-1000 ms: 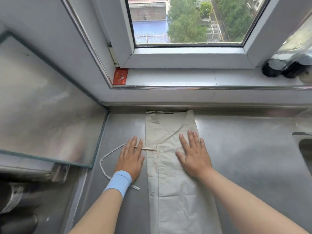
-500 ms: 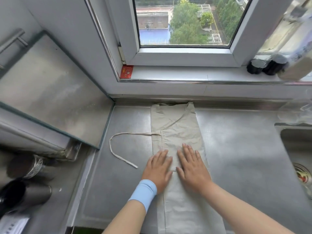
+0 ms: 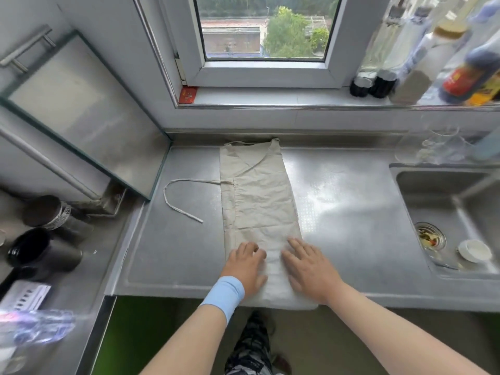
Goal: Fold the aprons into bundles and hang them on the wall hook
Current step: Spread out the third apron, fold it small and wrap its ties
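Observation:
A beige apron (image 3: 257, 196) lies folded into a long narrow strip on the steel counter (image 3: 346, 212), running from the back wall to the front edge. One tie string (image 3: 178, 196) loops out to its left. My left hand (image 3: 244, 263), with a blue wristband, rests flat on the strip's near end. My right hand (image 3: 307, 263) presses flat beside it, fingers spread. The apron's near end hangs slightly over the counter's front edge. No wall hook is in view.
A sink (image 3: 457, 220) with a drain and a small white cup lies at the right. Bottles (image 3: 433, 58) and two dark jars stand on the window sill. Dark cups (image 3: 40, 234) sit at the left, beside a glass-fronted panel (image 3: 81, 115). Clear glassware (image 3: 433, 147) stands behind the sink.
Both hands have slid down the strip towards me, from its middle to its near end, smoothing it. The left hand came off the tie string onto the cloth.

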Motion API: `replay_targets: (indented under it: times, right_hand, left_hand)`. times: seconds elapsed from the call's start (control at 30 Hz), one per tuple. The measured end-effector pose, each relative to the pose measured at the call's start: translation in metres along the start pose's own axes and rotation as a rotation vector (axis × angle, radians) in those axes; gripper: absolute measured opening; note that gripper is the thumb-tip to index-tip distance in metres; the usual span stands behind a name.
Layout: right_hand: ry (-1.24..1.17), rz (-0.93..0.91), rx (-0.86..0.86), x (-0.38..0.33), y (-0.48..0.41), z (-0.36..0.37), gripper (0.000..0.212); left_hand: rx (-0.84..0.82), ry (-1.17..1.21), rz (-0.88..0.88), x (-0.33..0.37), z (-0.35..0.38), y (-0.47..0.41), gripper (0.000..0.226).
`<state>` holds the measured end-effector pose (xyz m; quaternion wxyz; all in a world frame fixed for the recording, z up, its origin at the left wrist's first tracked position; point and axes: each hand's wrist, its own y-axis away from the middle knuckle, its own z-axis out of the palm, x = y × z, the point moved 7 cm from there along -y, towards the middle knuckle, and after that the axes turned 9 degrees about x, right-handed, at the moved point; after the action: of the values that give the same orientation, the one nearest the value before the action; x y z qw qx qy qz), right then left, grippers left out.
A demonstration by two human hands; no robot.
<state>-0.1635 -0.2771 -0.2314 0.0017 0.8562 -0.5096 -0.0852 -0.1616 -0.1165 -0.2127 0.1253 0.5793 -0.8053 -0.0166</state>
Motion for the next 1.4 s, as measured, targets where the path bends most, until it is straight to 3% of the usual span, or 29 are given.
replay_targets:
  times: [0.1, 0.17, 0.37, 0.5, 0.63, 0.73, 0.8, 0.93, 1.0, 1.1, 1.17, 1.23, 1.3, 1.4]
  right_hand:
    - [-0.006, -0.105, -0.173, -0.018, 0.031, 0.009, 0.094]
    - [0.048, -0.143, -0.174, -0.024, 0.04, 0.013, 0.104]
    - [-0.05, -0.118, -0.062, -0.024, 0.048, 0.003, 0.044]
    - [-0.202, 0.034, -0.03, -0.018, 0.043, -0.016, 0.021]
    - [-0.46, 0.232, -0.102, -0.001, 0.018, -0.053, 0.022]
    - [-0.7, 0.338, -0.102, 0.012, -0.003, -0.088, 0.022]
    - [-0.833, 0.409, -0.024, 0.022, -0.019, -0.107, 0.02]
    - [-0.981, 0.619, 0.246, 0.044, -0.051, -0.127, 0.007]
    - [-0.965, 0.687, 0.34, 0.054, -0.065, -0.129, 0.021]
    - [-0.84, 0.738, 0.434, 0.063, -0.074, -0.123, 0.042]
    - [-0.679, 0.765, 0.421, 0.065, -0.074, -0.109, 0.052]
    - [-0.561, 0.773, 0.307, 0.061, -0.07, -0.086, 0.056]
    - [-0.503, 0.745, 0.173, 0.054, -0.065, -0.063, 0.056]
    - [-0.345, 0.696, 0.129, 0.05, -0.059, -0.043, 0.051]
  left_hand:
    - [-0.051, 0.003, -0.023, 0.006, 0.014, 0.024, 0.069]
    - [-0.096, 0.001, -0.006, 0.007, 0.02, 0.036, 0.084]
    - [-0.179, -0.059, 0.037, 0.006, 0.03, 0.059, 0.099]
    - [-0.148, 0.07, 0.019, 0.002, 0.019, 0.061, 0.077]
    - [-0.173, 0.329, -0.167, -0.009, -0.017, 0.046, 0.01]
    - [-0.222, 0.477, -0.262, -0.02, -0.045, 0.026, 0.012]
    - [-0.147, 0.492, -0.298, -0.03, -0.072, 0.01, 0.016]
    - [0.201, 0.376, -0.37, -0.051, -0.119, -0.024, 0.009]
    - [0.349, 0.307, -0.415, -0.061, -0.128, -0.039, 0.011]
    - [0.535, 0.179, -0.41, -0.062, -0.127, -0.05, 0.04]
    - [0.605, 0.178, -0.351, -0.053, -0.115, -0.051, 0.038]
    - [0.536, 0.21, -0.227, -0.039, -0.091, -0.05, 0.029]
    - [0.329, 0.231, -0.115, -0.029, -0.058, -0.05, 0.024]
    - [0.061, 0.142, -0.071, -0.029, -0.02, -0.051, 0.041]
